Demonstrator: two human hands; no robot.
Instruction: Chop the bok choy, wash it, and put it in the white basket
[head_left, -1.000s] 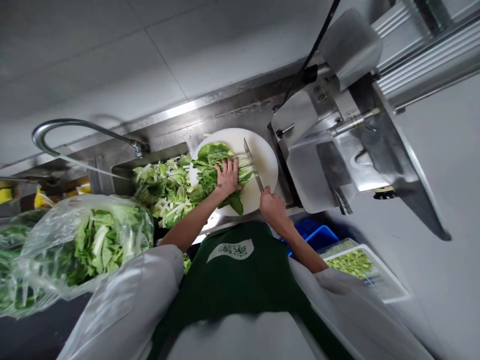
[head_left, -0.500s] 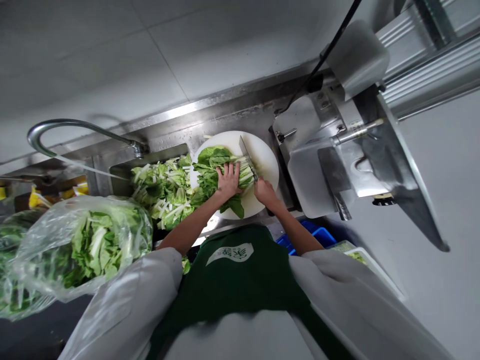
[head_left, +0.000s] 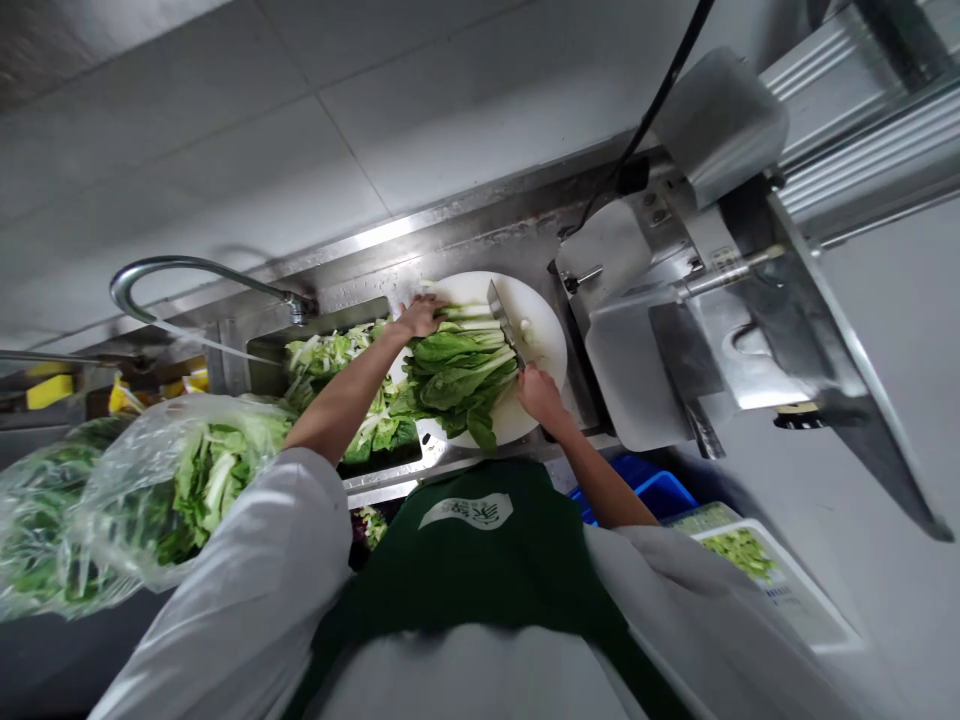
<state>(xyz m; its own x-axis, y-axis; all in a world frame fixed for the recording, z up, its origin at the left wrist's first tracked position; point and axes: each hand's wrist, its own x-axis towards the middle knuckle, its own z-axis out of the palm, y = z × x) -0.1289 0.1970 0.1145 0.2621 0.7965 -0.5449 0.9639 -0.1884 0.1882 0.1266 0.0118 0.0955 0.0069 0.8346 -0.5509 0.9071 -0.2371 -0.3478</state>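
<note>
A bunch of leafy greens (head_left: 465, 375) lies across the round white cutting board (head_left: 546, 345), its pale stems pointing right. My right hand (head_left: 540, 393) is closed round the handle of a kitchen knife (head_left: 508, 325). The blade rests at the stem side of the bunch, pointing away from me. At the far left edge of the greens my left hand (head_left: 421, 315) reaches down with its fingers extended, touching the bunch. Small pale stem pieces (head_left: 526, 328) lie on the board to the right of the blade.
Cut greens (head_left: 375, 425) fill the sink (head_left: 262, 365) left of the board, under a curved faucet (head_left: 202, 262). A plastic bag of greens (head_left: 210, 480) stands at left. On the right are a metal slicer (head_left: 675, 300), blue bins (head_left: 664, 495) and a white container (head_left: 795, 590).
My left hand has moved from on top of the greens to their far left edge. Small stem pieces now show right of the blade. The right hand still grips the knife.
</note>
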